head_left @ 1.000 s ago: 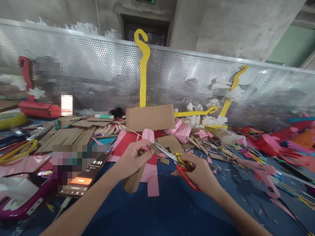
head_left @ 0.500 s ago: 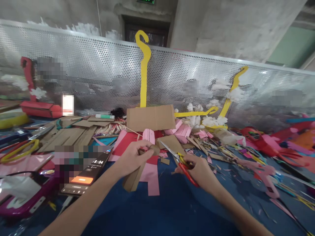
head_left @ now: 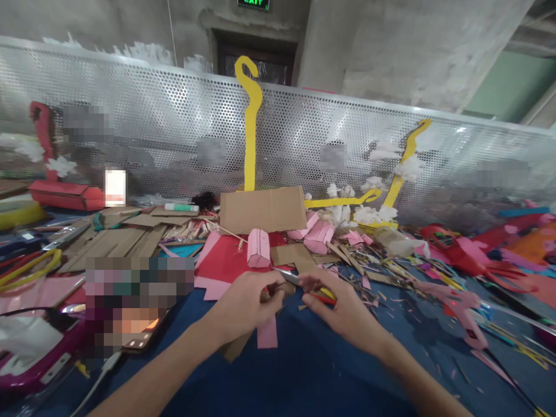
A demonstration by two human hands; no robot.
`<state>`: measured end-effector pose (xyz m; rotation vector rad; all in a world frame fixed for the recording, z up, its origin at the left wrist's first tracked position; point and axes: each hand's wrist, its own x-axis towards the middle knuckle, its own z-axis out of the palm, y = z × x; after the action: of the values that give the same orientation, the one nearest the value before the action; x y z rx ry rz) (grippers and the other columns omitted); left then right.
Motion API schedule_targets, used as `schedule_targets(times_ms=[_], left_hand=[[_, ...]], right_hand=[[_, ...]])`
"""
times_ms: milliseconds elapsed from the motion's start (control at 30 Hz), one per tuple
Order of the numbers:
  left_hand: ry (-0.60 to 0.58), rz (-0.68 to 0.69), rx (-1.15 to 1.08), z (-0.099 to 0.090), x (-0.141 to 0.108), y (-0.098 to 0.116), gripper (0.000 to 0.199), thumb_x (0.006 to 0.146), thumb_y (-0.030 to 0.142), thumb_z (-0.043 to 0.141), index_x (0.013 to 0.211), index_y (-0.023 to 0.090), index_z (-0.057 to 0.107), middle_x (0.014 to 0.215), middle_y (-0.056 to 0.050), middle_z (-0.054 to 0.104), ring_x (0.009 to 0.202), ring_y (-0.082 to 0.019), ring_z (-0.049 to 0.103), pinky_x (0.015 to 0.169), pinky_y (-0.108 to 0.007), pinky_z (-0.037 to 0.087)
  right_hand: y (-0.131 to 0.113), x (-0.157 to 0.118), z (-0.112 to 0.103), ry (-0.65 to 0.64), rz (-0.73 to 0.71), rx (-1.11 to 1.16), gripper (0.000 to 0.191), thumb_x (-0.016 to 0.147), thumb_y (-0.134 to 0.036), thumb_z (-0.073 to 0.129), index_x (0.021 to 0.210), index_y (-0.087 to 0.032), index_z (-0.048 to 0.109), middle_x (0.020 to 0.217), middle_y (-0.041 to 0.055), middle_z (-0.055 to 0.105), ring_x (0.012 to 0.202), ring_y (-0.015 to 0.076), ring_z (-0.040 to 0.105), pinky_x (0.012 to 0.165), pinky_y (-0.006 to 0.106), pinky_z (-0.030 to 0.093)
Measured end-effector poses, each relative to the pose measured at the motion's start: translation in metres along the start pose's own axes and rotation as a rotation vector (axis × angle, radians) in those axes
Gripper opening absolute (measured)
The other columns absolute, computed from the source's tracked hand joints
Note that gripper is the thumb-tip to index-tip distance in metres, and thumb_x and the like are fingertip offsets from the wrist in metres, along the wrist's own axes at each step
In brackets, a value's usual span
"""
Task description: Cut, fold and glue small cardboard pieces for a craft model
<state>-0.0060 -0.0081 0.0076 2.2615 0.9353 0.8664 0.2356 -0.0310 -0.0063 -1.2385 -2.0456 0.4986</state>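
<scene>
Centrally, the left hand pinches a cardboard strip (slanting toward lower left); the right hand clasps scissors, blades aimed left at the strip's upper end.

Indoor craft workspace: a blue table strewn with cardboard offcuts, coloured paper scraps and a pink glue gun, before bare concrete walls.

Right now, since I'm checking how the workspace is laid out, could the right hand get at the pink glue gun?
Probably yes: the pink glue gun lies out beyond the right hand, with only low scraps visible between. That hand holds scissors, though, so its grip is taken.
</scene>
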Motion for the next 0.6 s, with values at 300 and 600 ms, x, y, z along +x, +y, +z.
schedule_targets(times_ms=[300,600], left_hand=[[0.034,0.068,-0.109,0.005,-0.013,0.015,0.039,0.091,0.04,0.071,0.126,0.029,0.058,0.117,-0.004,0.063,0.079,-0.013,0.064,0.061,-0.021,0.057],[-0.045,-0.147,-0.321,0.021,-0.01,0.012,0.057,0.087,0.026,0.071,0.137,0.033,0.044,0.111,-0.002,0.059,0.062,-0.009,0.059,0.051,-0.022,0.051]], right_hand=[[-0.021,-0.003,0.01,0.178,0.05,0.616,0.019,0.097,-0.035,0.068,0.112,-0.024,0.064,0.086,0.0023,0.072,0.073,0.0167,0.07,0.071,0.03,0.057],[-0.011,-0.001,0.002,0.215,0.19,0.916,0.027,0.089,-0.037,0.079,0.1,-0.023,0.059,0.075,-0.0025,0.068,0.068,0.0116,0.064,0.061,0.021,0.047]])
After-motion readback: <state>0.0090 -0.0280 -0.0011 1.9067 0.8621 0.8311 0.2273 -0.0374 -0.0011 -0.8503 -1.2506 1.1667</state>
